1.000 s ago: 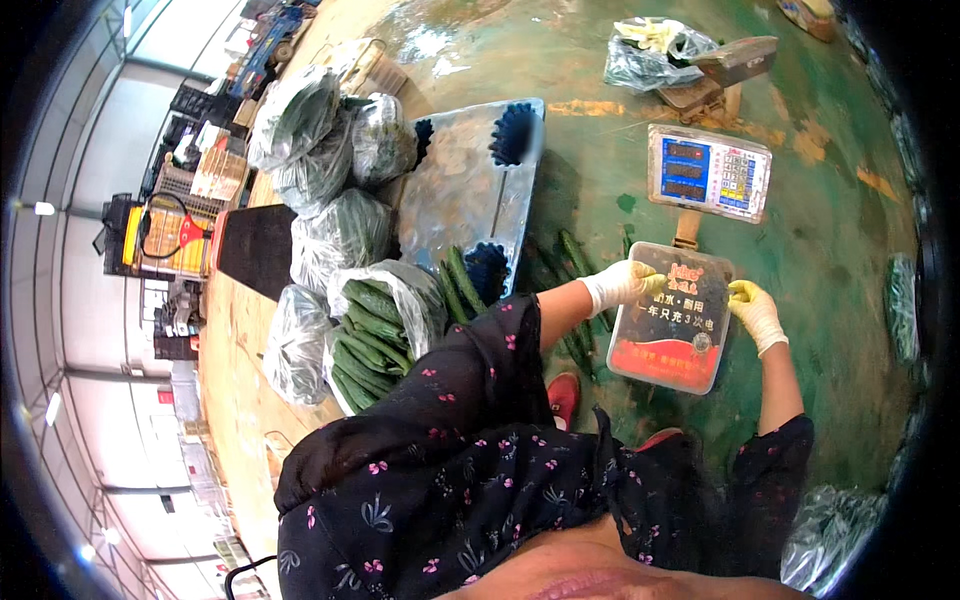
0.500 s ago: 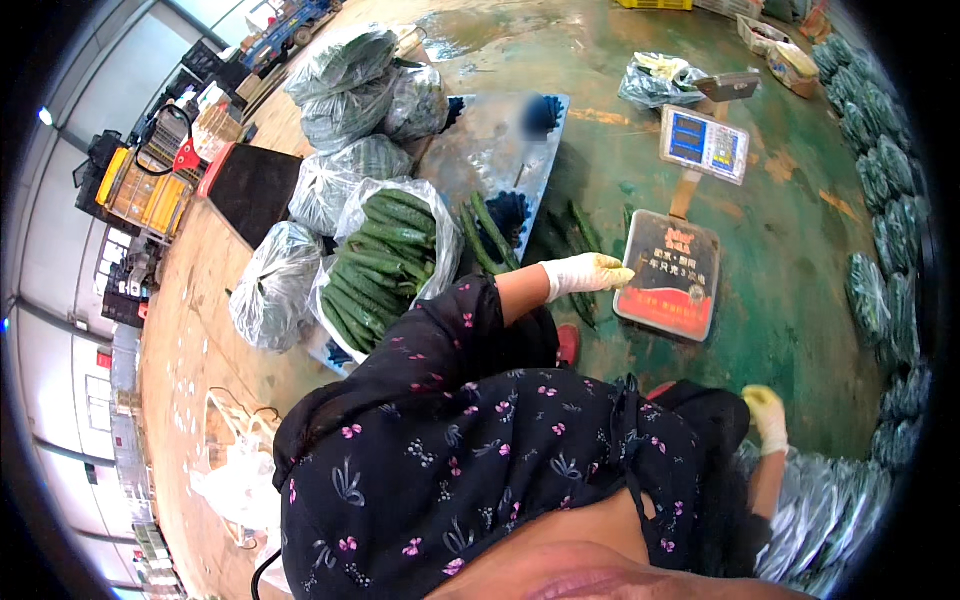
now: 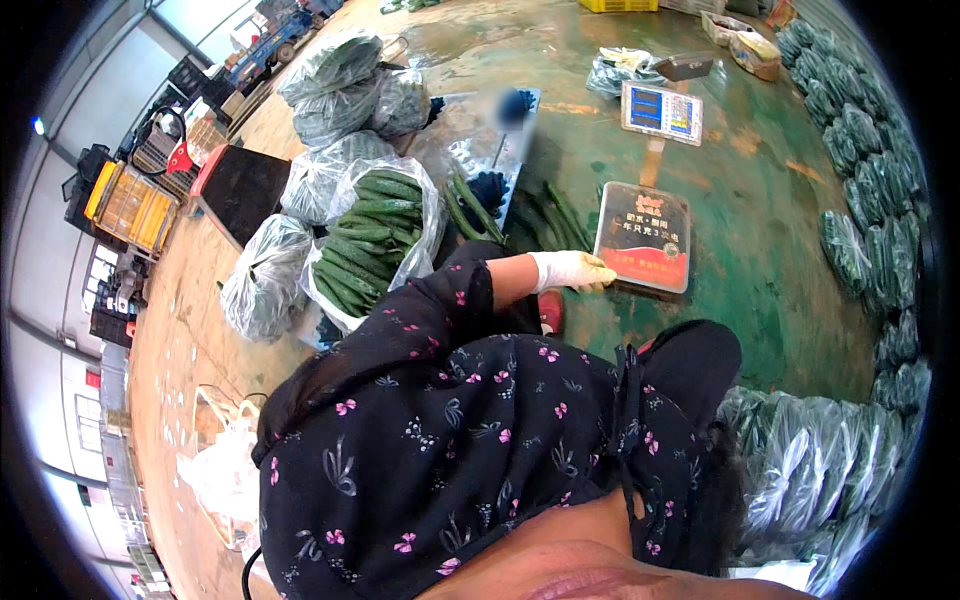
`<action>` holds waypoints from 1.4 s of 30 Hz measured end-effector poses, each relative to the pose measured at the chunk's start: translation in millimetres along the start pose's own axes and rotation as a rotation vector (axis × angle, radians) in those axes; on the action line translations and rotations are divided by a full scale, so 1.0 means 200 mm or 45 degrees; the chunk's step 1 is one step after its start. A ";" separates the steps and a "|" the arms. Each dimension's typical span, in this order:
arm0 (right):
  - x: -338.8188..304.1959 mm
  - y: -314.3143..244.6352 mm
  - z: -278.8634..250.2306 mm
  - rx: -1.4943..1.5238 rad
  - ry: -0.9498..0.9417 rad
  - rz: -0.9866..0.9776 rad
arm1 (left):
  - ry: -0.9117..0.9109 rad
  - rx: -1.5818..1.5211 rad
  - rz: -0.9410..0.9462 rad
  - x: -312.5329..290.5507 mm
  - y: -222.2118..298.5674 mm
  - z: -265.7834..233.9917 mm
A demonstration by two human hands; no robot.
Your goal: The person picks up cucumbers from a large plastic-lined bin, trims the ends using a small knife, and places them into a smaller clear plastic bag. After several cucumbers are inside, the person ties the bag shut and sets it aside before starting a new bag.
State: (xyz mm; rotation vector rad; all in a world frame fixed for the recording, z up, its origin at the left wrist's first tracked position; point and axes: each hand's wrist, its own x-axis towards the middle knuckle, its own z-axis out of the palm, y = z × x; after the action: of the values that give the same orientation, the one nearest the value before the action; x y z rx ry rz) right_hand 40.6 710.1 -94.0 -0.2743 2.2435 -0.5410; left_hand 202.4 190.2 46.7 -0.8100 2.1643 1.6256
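My left hand [image 3: 578, 270], in a white glove with yellowish fingertips, reaches to the near left corner of the platform scale [image 3: 645, 235]. Its fingers are stretched out and hold nothing that I can see; whether they touch the scale I cannot tell. The scale has a dark and red top and a tilted display panel [image 3: 661, 113] on a post. Loose cucumbers [image 3: 560, 222] lie on the floor left of the scale. An opened clear bag of cucumbers [image 3: 372, 240] stands farther left. My right hand is out of sight.
Tied bags of cucumbers [image 3: 340, 90] are piled beside a blue pallet [image 3: 520, 150]. Filled clear bags [image 3: 810, 450] stand in rows at the near right, and more bags [image 3: 880, 220] line the right side. A glove-topped bag [image 3: 622, 70] sits behind the scale.
My right hand has gone out of view at the lower right. The view has shifted, and my left hand remains outstretched, now at the scale's near left corner.
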 end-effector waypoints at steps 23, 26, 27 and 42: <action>0.01 0.35 -0.06 0.054 0.021 -0.084 | 0.054 0.208 -0.068 -0.05 0.16 0.06; -0.02 0.34 -0.07 0.042 0.037 -0.082 | 0.046 0.207 -0.029 -0.06 0.18 0.06; -0.03 0.33 -0.06 0.038 0.038 -0.083 | 0.046 0.161 -0.027 -0.06 0.17 0.05; -0.22 -0.02 -0.09 -0.115 0.099 -0.080 | 0.036 -0.170 0.104 -0.15 0.04 -0.09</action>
State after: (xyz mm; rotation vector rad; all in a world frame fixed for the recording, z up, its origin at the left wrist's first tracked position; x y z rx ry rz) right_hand 56.6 728.3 -53.0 -0.3766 2.3452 -0.4914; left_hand 223.5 182.5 75.2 -0.7965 2.1524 1.8263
